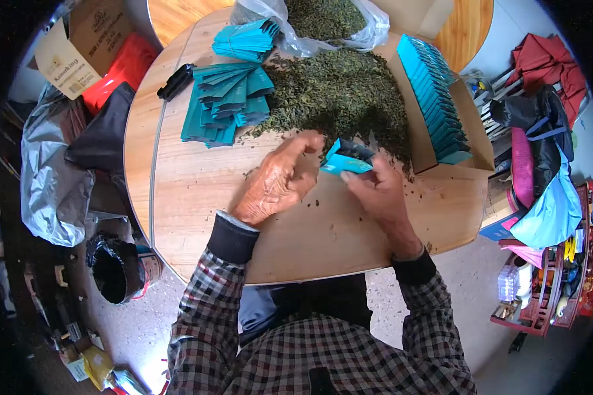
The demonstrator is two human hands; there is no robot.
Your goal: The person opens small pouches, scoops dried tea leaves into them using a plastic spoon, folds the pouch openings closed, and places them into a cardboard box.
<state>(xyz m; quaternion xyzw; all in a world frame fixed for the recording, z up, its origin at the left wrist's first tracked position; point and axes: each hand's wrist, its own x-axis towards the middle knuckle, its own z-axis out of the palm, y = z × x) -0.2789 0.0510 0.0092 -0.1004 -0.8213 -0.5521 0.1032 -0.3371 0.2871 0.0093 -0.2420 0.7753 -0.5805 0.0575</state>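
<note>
My right hand (382,191) grips a small teal packet (346,159), tilted with its mouth open and dark inside. To its left, my left hand (277,179) is apart from the packet, with its index finger and thumb spread and nothing visible between them. Just beyond both hands lies a heap of dried tea leaves (342,85). Flat teal packets (227,99) are piled at the heap's left, and a bundle of them (247,39) lies behind. On the right, a cardboard box (415,125) holds a row of upright teal packets (435,99).
A clear plastic bag (375,26) of leaves stands at the back of the round wooden table (296,243). A black stapler-like object (176,82) lies near the left edge. On the floor at left is a black-lined bucket (115,270); a crowded shelf (540,296) stands at right.
</note>
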